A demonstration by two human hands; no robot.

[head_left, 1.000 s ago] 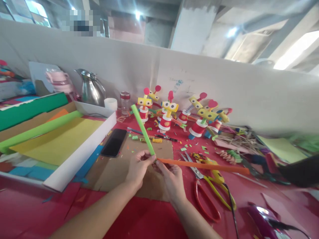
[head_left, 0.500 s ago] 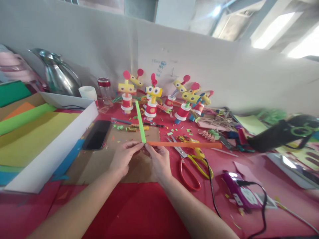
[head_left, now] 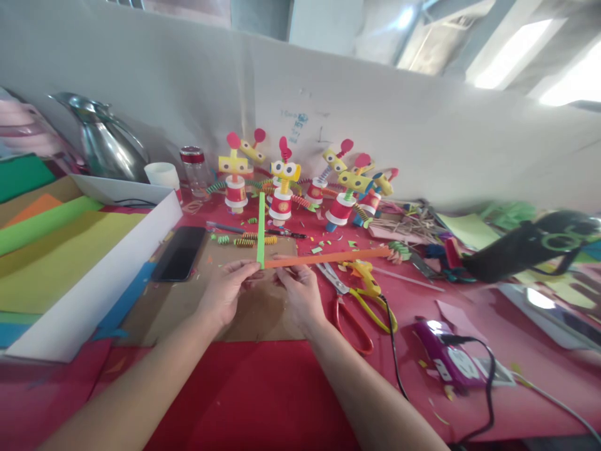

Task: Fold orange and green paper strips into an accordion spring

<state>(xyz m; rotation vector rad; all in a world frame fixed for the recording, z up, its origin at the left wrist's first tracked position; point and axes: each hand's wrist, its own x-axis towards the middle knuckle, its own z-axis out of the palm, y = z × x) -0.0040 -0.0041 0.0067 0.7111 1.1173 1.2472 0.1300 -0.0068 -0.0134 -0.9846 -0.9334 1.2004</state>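
There's your left hand (head_left: pixel 223 288), thumb and fingers pinched narrow on the corner where the green strip (head_left: pixel 261 228) meets the orange strip (head_left: pixel 328 257). Your right hand (head_left: pixel 300 291) is drawn in narrow too, fingers about the orange one just beside the join; whether they truly grip it, I can't tell from here. Both strips are up over the cardboard (head_left: pixel 267 319), green pointing away from you, orange running out to your right, close to a square corner.

And that corner is the weak spot! Ease the left pinch and the two ends could slide or swing apart, since so little of each is held. If the angle drifts off square, any fold made there would likely come out skewed, and each one after it would carry the lean.

Now look right: that long orange tail reaches out past the scissors (head_left: pixel 339 285) and the yellow glue gun (head_left: pixel 369 280). Drop it low and it might snag on the blades, or catch heat if the nozzle is hot, which I can't see. Sweep your right forearm outward and the black cable (head_left: pixel 394 351) could drag the gun along the red surface (head_left: pixel 225 401). Tip the green end forward and it could brush the little coils (head_left: pixel 271 240).
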